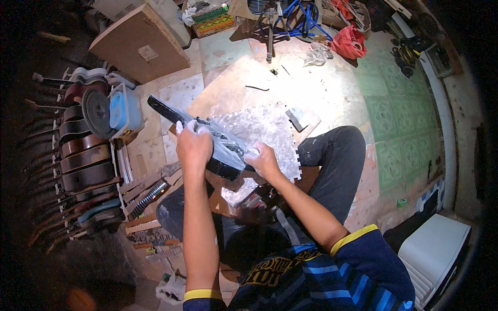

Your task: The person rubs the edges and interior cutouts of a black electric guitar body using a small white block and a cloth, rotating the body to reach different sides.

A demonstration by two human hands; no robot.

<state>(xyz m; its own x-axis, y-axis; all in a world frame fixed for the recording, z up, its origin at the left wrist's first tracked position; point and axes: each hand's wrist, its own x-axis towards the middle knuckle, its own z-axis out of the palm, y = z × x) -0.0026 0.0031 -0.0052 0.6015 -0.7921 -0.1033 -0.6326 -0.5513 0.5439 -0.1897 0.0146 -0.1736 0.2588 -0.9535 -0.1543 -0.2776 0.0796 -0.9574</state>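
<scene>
Head view.

Item: black slab-like piece (226, 150), edges dark, upper face filmed with pale dust; held tilted above the person's lap, its long end pointing to the upper left, over a grey interlocking mat (275, 122).

Left hand (195, 144): fingers bent over the piece's upper edge, closed on it, fingertips whitened with dust.

Right hand (263, 159): at the piece's right end, thumb and fingers drawn in against it; whether anything lies under the palm cannot be told.

Beside the mat's right edge: dark rectangular block (296, 119), lying flat. Beyond the mat: thin dark curved strip (256, 87) on the pale floor.

Left side: row of curved, glossy bodies (85, 150), brown to grey, ranked together; round dark lid (97, 113), upright, next to a clear tub (136, 110) with a blue container (119, 111) in it; ribbed flexible hose (149, 198); brown board (140, 46), leaning.

Far side: blue tubular frame (303, 20); red bag (348, 42); crumpled clear bag (317, 54), just left of the red one.

Right side: green patterned tiles (399, 114); white box-shaped unit (436, 241), lower corner.
</scene>
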